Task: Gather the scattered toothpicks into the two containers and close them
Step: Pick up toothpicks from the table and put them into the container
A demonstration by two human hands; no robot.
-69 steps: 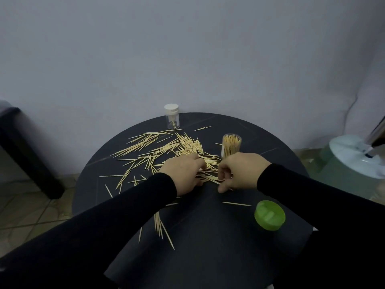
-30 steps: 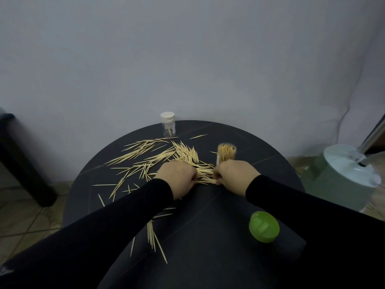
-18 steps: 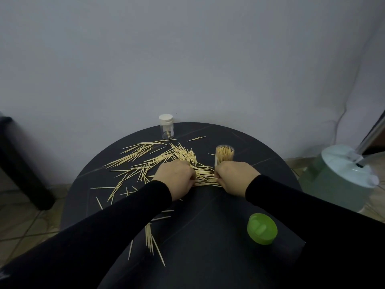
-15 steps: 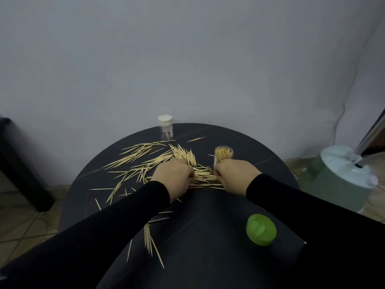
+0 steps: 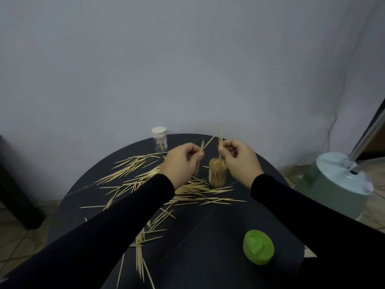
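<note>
Pinching a few toothpicks each, both hands are raised above the round black bench (image 5: 208,257), just over the open container (image 5: 217,173). The left hand (image 5: 180,163) has thumb and fingers clamped on a small bundle that fans up and out past its fingertips; the right hand (image 5: 239,158) pinches a thinner bunch held almost upright, its lower ends just at the container's mouth. That clear container stands upright between the two wrists and already looks nearly full of toothpicks standing on end.

Most of the scattered toothpicks (image 5: 145,180) lie loose across the left and middle of the bench, with another small cluster near the front edge. The green lid (image 5: 258,246) rests well apart on the near right. A second container (image 5: 159,139), with its white cap on, stands at the far edge holding only a few sticks.

The step in hand appears to be loading a fresh pick-up into the open container. Next, each bunch probably needs squaring so the sticks run parallel, then lowering vertically into the mouth. With the container so crowded, stray ends may catch on the rim or spill.
</note>
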